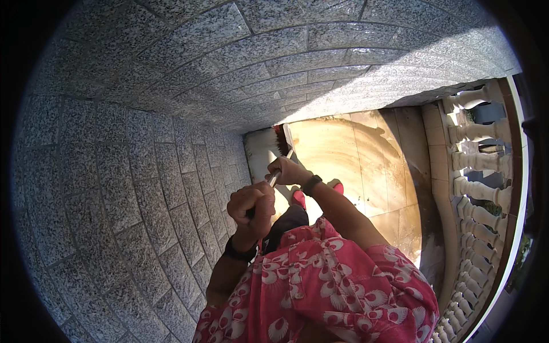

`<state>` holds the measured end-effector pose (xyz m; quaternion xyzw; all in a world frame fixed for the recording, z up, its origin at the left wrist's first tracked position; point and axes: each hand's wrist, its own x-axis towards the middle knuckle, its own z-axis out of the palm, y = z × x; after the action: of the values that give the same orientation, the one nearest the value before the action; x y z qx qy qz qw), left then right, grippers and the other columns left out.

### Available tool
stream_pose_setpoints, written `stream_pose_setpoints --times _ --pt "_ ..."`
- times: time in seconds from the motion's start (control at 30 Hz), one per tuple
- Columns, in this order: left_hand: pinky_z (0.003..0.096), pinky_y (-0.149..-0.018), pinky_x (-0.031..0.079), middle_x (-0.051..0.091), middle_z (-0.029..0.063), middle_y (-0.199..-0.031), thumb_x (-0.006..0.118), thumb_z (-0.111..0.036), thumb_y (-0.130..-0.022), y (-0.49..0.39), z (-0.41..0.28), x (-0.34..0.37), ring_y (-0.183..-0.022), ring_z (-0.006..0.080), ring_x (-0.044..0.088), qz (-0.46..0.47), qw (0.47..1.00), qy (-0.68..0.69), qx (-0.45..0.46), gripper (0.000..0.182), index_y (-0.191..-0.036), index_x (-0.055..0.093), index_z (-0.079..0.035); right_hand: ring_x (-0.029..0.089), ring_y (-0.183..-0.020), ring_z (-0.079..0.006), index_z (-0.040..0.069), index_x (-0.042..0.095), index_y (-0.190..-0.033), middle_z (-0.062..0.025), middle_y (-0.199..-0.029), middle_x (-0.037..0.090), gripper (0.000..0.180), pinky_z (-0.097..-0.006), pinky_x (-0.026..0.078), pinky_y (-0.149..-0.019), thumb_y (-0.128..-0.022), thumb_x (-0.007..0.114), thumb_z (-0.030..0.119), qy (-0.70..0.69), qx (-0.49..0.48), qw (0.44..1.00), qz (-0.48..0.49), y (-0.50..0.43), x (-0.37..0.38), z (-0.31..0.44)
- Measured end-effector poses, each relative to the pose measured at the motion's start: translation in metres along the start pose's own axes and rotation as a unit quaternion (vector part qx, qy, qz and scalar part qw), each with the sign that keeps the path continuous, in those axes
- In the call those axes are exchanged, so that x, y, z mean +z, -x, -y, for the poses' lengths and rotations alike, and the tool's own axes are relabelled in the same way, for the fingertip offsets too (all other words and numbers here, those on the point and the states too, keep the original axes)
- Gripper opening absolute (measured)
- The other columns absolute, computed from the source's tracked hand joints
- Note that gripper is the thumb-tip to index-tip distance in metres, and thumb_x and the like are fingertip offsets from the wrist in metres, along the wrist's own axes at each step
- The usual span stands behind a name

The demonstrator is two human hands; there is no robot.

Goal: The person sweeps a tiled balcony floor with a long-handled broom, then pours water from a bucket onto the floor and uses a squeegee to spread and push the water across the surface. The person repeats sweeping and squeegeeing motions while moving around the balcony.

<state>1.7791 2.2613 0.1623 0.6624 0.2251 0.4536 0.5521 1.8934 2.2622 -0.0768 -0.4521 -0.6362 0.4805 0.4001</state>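
My left hand (253, 206) is closed around the end of the pole handle (273, 178) of a floor brush. Farther down the same pole, my right hand (291, 172) grips it, with a dark watch or band on the wrist. The brush head (288, 136) has a pale back and dark red bristles (281, 140). It is down by the floor (330, 145), near the corner where the two walls meet. The bristles face the left wall. Brown, dirty-looking curved streaks mark the sunlit tiles to the right of the head.
Granite-patterned tiled walls rise on the left (128, 197) and ahead (283, 47). To the right runs a low ledge (441, 180) with a balustrade of pale balusters (482, 160). My feet in red shoes (298, 198) stand on the floor close behind the brush.
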Motion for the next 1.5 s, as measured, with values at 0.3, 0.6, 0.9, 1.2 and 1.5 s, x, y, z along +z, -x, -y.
stream_pose_setpoints --times 0.3,0.6,0.9,1.2,1.5 --pt "0.0316 -0.043 0.034 0.041 0.0040 -0.048 0.044 0.002 -0.086 -0.011 0.026 0.108 -0.043 0.0144 0.038 0.095 0.992 0.088 -0.012 0.033 -0.056 0.033 -0.005 0.048 -0.054 -0.0395 0.000 0.048 -0.058 -0.0204 -0.056 0.047 0.039 -0.0432 0.038 -0.051 -0.076 0.073 0.024 0.138 0.124 0.979 -0.089 0.123 -0.124 -0.015" --pt "0.0323 -0.042 0.034 0.041 0.0030 -0.047 0.052 -0.022 -0.095 -0.042 -0.016 0.176 -0.040 0.0133 0.037 0.109 0.994 -0.008 0.013 0.043 -0.058 0.035 -0.007 0.045 -0.051 -0.0355 0.001 0.046 -0.058 -0.0179 -0.054 0.043 0.032 -0.0427 0.035 -0.049 -0.073 0.066 0.021 0.029 0.036 0.994 -0.095 0.113 -0.143 0.020" --pt "0.0306 -0.045 0.035 0.047 0.0052 -0.053 0.057 -0.007 -0.090 -0.051 0.036 0.288 -0.047 0.0152 0.045 0.228 0.969 0.098 -0.014 0.036 -0.059 0.041 -0.002 0.039 -0.050 -0.0371 0.001 0.044 -0.057 -0.0220 -0.055 0.041 0.013 -0.0449 0.034 -0.049 -0.059 0.054 0.010 0.068 0.188 0.962 -0.188 0.234 -0.226 -0.031" --pt "0.0300 -0.047 0.036 0.043 0.0035 -0.050 0.048 -0.020 -0.099 -0.056 0.053 0.352 -0.046 0.0124 0.042 0.262 0.959 0.092 -0.061 0.044 -0.058 0.039 -0.006 0.048 -0.060 -0.0443 0.000 0.046 -0.060 -0.0241 -0.061 0.048 0.013 -0.0489 0.039 -0.054 -0.058 0.053 0.012 0.129 0.250 0.912 -0.298 0.343 -0.287 -0.021" --pt "0.0306 -0.049 0.034 0.046 0.0040 -0.055 0.061 -0.012 -0.090 -0.123 0.041 0.405 -0.050 0.0156 0.044 0.392 0.912 0.114 0.043 0.033 -0.062 0.048 -0.001 0.038 -0.052 -0.0395 0.000 0.042 -0.058 -0.0205 -0.055 0.039 0.010 -0.0440 0.034 -0.049 -0.058 0.049 0.006 0.060 0.146 0.910 -0.384 0.267 -0.343 -0.021"
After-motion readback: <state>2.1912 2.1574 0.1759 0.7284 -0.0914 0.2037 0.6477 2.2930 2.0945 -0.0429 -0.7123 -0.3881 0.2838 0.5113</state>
